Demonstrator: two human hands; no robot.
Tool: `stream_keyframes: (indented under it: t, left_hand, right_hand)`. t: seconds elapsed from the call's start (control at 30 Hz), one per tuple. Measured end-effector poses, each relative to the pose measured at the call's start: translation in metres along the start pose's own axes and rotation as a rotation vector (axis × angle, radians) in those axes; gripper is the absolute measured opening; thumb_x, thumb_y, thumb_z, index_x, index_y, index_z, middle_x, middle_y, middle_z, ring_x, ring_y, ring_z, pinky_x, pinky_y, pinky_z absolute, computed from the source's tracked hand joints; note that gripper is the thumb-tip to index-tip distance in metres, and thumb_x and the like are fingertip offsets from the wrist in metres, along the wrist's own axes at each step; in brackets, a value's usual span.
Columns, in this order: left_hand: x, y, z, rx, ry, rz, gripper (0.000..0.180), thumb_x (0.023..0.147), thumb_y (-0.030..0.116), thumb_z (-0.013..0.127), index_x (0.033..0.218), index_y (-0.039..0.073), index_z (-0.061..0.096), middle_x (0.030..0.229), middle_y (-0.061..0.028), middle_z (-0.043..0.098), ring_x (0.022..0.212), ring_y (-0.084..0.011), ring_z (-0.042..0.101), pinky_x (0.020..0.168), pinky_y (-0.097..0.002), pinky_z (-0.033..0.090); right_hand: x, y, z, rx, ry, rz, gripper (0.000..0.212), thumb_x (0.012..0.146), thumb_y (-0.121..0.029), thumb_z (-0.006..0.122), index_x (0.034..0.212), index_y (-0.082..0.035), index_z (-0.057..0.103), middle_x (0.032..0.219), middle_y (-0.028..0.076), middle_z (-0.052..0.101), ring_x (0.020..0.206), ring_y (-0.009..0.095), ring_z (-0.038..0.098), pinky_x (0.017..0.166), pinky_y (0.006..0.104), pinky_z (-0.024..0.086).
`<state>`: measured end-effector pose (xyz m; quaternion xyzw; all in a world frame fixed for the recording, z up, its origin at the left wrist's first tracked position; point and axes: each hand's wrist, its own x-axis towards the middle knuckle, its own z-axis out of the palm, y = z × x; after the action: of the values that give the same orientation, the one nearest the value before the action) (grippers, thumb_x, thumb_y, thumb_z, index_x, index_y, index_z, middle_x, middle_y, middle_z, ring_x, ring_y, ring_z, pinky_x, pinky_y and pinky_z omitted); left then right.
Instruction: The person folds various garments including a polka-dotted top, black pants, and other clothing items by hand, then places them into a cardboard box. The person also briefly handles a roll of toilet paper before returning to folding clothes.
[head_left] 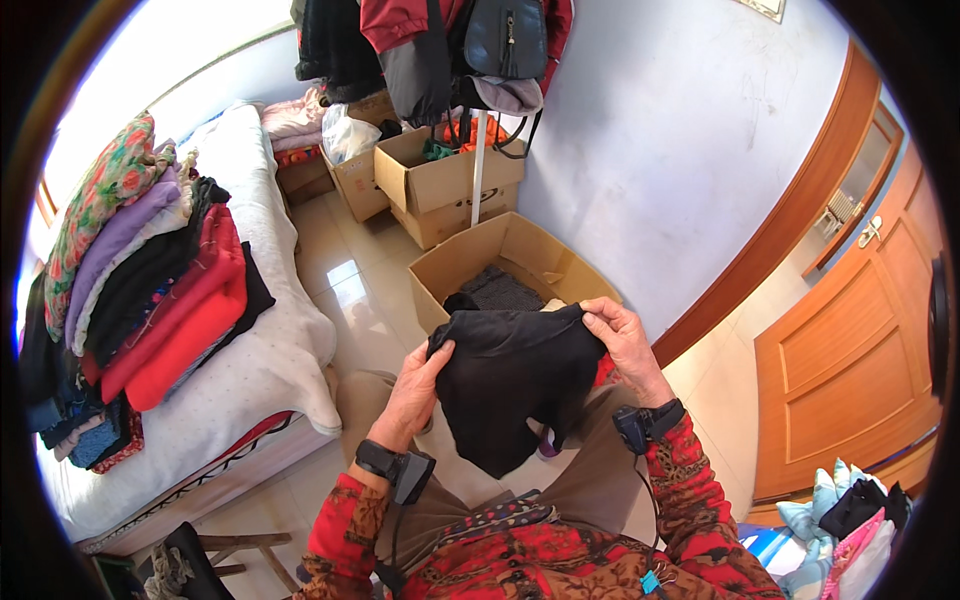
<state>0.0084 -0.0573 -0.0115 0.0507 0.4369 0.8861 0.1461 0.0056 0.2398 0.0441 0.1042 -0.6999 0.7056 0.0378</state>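
A black garment (510, 390) hangs spread between my two hands, above my knees. My left hand (418, 385) pinches its upper left corner, and my right hand (618, 335) grips the upper right corner. The cloth's lower edge drops in uneven points; I cannot tell which kind of garment it is. Just beyond it stands an open cardboard box (540, 240) with a dark grey knitted piece (505, 288) inside. The garment hides the near part of this box. Each of my wrists carries a black strapped device.
On the left, a bed (270, 370) bears a tall stack of folded clothes (170, 290). More cardboard boxes (430, 175) stand at the back beneath a rack of hanging coats (410, 50). A wooden door (850, 350) is at right, with a cloth pile (840, 520) near it. A stool (235, 545) stands lower left.
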Motion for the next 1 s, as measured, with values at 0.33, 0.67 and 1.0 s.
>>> stream_keyframes:
  t: [0.33,0.67,1.0]
  left_hand:
    - [0.013,0.047,0.035,0.552,-0.080,0.015,0.031,0.100,0.028,0.053,0.107,0.000,0.064,0.091,0.0008,0.064,0.080,-0.0063,0.057,0.069,-0.0236,0.049]
    - [0.035,0.055,0.080,0.125,-0.065,-0.236,0.029,0.101,0.030,0.050,0.115,0.006,0.058,0.103,-0.0041,0.066,0.088,-0.0179,0.066,0.072,-0.0284,0.053]
    - [0.016,0.056,0.118,-0.402,0.115,-0.119,0.032,0.099,0.030,0.051,0.119,0.005,0.054,0.115,-0.0105,0.060,0.112,-0.0265,0.055,0.097,-0.0487,0.044]
  right_hand:
    - [0.007,0.020,-0.014,-0.310,0.087,0.059,0.014,0.095,-0.009,0.060,0.105,0.000,0.063,0.091,0.000,0.066,0.083,0.006,0.060,0.078,0.0216,0.049]
    - [-0.020,-0.025,0.042,-0.318,0.010,-0.076,0.019,0.092,-0.013,0.064,0.105,0.001,0.061,0.090,0.004,0.064,0.081,0.010,0.060,0.074,0.0254,0.050]
    - [-0.047,-0.014,0.096,-0.416,0.118,-0.183,0.068,0.081,-0.016,0.075,0.137,-0.001,0.040,0.113,0.013,0.058,0.105,0.023,0.058,0.090,0.0363,0.047]
